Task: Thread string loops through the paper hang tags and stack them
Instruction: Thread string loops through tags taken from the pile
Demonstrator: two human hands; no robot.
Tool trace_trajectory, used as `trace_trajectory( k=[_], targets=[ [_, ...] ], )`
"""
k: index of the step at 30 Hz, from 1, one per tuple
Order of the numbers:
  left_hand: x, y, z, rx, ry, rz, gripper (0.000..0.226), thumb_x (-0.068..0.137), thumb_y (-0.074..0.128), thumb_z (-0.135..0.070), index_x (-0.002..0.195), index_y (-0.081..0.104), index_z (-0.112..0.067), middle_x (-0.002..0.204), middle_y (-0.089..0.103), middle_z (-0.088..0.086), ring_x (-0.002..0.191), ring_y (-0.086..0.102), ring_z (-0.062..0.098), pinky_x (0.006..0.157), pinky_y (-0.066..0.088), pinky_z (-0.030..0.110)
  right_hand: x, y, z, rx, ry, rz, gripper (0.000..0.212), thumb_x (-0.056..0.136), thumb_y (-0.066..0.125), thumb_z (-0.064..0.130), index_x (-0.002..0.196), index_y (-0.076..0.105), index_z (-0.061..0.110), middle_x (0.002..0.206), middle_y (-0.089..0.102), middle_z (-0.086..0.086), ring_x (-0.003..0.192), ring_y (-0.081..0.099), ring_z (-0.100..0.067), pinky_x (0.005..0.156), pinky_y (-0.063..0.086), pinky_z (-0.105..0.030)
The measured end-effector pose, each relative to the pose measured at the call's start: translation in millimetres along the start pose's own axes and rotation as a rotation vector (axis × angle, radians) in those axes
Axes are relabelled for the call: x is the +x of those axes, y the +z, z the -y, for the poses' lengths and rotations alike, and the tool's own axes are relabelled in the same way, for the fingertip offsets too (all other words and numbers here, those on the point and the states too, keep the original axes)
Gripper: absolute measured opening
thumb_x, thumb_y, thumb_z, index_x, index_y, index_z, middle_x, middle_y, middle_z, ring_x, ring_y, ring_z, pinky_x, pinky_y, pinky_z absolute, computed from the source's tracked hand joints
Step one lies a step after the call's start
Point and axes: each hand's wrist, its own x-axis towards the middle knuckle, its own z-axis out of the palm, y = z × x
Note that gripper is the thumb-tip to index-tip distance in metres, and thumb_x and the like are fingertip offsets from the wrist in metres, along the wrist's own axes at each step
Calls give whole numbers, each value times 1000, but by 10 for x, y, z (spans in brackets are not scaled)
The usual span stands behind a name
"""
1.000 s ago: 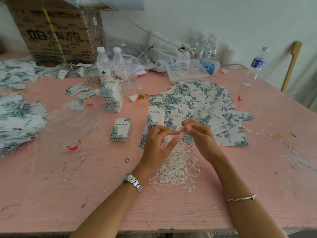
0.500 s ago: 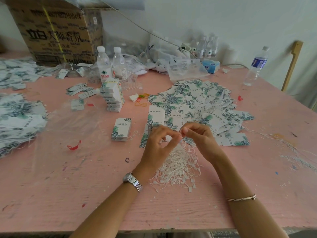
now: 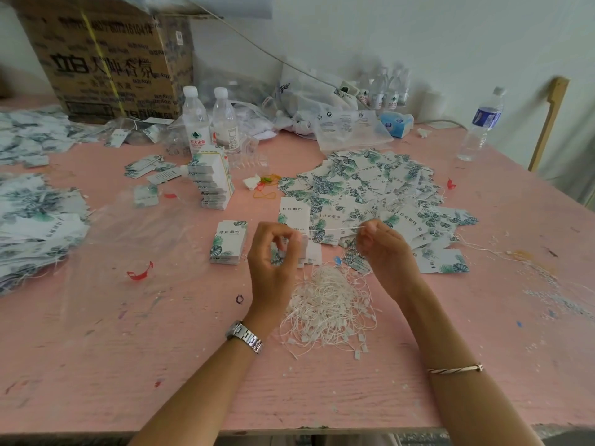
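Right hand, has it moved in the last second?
Yes. The right hand moved rightward, farther from the small tag stack, pulling a string taut against the left hand.

The left hand (image 3: pixel 273 262) hides most of the tag (image 3: pixel 313 254) it pinches; the left edge cuts off the tag pile (image 3: pixel 38 226)

You have one cardboard box (image 3: pixel 106 56) at the far left corner of the table (image 3: pixel 96 365), two water bottles (image 3: pixel 194 123) just beside it, and one more bottle (image 3: pixel 481 123) by the far right edge. Two neat tag stacks (image 3: pixel 229 241) stand mid-table. Your left hand (image 3: pixel 273 252) and right hand (image 3: pixel 386 249) hold one string (image 3: pixel 335 227).
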Motion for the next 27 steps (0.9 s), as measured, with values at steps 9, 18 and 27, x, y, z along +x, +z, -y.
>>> trace_trajectory(
  k=[9, 18, 27],
  targets=[
    [-126, 88, -26, 67, 169, 464, 17, 90, 65, -21, 75, 57, -21, 73, 54, -8, 70, 51, 11, 70, 45, 24, 89, -85, -67, 172, -64, -354, 21, 98, 57, 13, 78, 61, 13, 67, 49, 4, 58, 39, -7, 62, 32, -22],
    [-203, 109, 70, 242, 222, 698, 25, 86, 74, -32, 70, 70, -13, 75, 60, -12, 67, 56, 12, 79, 45, 34, 86, -44, -66, 405, -7, -275, 16, 101, 52, 16, 88, 60, 11, 76, 63, -1, 62, 57, -8, 62, 51, -19],
    [-117, 89, 68, 386, 258, 410, 24, 102, 56, -25, 122, 65, -17, 100, 55, -10, 71, 54, 9, 66, 52, 25, 16, 55, -83, 61, 169, 50, 15, 88, 64, 18, 75, 58, 13, 54, 24, 7, 42, 19, -4, 39, 23, -16]
  ],
)
